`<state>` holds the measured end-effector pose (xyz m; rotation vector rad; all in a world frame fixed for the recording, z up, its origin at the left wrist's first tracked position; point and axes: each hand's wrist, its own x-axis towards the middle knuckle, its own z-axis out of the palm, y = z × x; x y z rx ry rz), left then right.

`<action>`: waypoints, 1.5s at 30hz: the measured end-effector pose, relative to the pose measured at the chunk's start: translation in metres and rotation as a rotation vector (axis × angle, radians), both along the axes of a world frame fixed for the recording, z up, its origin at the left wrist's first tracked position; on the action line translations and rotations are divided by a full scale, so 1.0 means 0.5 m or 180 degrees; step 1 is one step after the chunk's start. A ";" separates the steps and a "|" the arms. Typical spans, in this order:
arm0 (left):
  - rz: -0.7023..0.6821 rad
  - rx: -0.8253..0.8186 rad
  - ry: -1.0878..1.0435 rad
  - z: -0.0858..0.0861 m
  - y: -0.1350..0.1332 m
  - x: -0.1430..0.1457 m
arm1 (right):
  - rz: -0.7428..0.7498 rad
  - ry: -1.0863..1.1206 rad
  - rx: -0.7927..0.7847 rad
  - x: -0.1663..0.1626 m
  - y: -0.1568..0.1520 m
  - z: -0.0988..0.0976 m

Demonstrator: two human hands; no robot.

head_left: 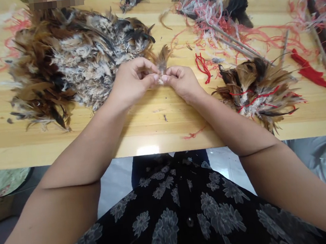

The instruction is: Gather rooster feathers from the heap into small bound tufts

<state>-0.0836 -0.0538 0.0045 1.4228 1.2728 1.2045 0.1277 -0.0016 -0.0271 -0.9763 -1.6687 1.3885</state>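
Between my two hands is a small bunch of brown feathers (162,58), its tips pointing away from me and its pale base at my fingertips. My left hand (135,80) pinches that base with thumb and forefinger. From the other side my right hand (183,81) pinches it too, thumb and fingers pressed together. Left of my hands lies a large heap of brown, white and black feathers (83,60). Beyond my right forearm sits a feather bundle (253,93) with red strings across it. Short red strings (203,68) lie close to my right hand.
Pink and clear plastic strands (206,10) tangle at the back right, with thin sticks (235,44) running out of them. A red strip bundle (313,71) lies at the right, beside a dark frame (318,28). The wooden table's (95,144) front edge is close to my body.
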 end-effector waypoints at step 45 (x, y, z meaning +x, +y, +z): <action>0.0038 -0.0181 -0.0843 -0.045 0.018 -0.002 | 0.0704 0.0459 -0.0099 0.003 0.009 -0.003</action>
